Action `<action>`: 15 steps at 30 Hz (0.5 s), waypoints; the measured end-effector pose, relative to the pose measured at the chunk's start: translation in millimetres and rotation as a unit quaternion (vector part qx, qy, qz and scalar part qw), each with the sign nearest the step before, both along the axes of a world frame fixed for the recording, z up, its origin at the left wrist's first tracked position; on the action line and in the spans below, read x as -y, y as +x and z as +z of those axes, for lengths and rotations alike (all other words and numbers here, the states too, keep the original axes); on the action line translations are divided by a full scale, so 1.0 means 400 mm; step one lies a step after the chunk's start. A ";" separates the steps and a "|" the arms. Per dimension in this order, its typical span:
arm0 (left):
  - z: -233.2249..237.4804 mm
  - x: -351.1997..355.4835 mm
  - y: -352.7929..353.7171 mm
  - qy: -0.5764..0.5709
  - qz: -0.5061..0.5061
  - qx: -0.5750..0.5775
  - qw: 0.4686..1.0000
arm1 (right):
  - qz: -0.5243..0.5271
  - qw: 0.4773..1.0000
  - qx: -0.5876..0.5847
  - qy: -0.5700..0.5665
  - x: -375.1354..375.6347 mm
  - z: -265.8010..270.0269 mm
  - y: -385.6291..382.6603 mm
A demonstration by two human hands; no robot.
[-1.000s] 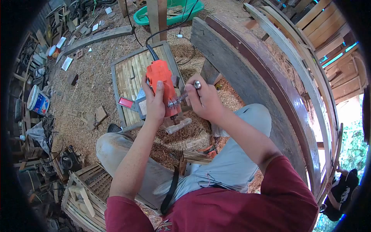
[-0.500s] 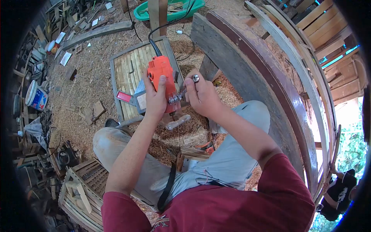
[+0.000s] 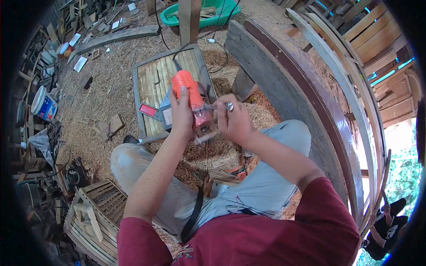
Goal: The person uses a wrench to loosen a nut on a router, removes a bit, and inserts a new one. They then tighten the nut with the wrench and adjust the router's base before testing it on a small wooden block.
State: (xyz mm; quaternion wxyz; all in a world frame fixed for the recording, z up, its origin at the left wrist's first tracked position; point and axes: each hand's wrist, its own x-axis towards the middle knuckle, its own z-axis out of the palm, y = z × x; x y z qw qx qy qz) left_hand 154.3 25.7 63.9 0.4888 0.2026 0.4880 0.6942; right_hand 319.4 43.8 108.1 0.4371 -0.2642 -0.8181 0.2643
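Observation:
My left hand (image 3: 181,117) is closed around the orange body of a trim router (image 3: 191,91), its cord running up from the top. The router is tilted above a slatted wooden stool, with its clear plastic base (image 3: 206,138) pointing toward me. In my right hand (image 3: 234,119) is a metal wrench (image 3: 230,107) with a round socket-like end showing above the fingers. Its other end reaches the router's lower part, though the exact contact is blurred.
The slatted stool (image 3: 151,95) bears a hex key (image 3: 157,76) and a red-and-grey item (image 3: 147,109). Long curved planks (image 3: 284,80) stand on the right. A green tub (image 3: 171,18) sits at the back. A white bucket (image 3: 43,106) is left; another person (image 3: 388,230) is far right.
The router has tilted, its top swinging away and its base turning toward me. My right hand has shifted slightly right and down with the wrench, which now lies more level across the router.

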 end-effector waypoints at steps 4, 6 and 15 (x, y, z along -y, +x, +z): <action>0.032 0.006 -0.032 -0.032 0.018 0.047 0.998 | 0.037 0.999 0.003 -0.038 0.013 -0.026 -0.016; 0.039 0.002 -0.051 -0.031 0.011 0.082 0.996 | 0.072 0.995 -0.001 0.075 0.013 -0.014 -0.025; 0.047 -0.018 -0.101 0.015 0.047 0.037 0.998 | 0.091 0.986 -0.010 0.138 0.020 0.000 -0.043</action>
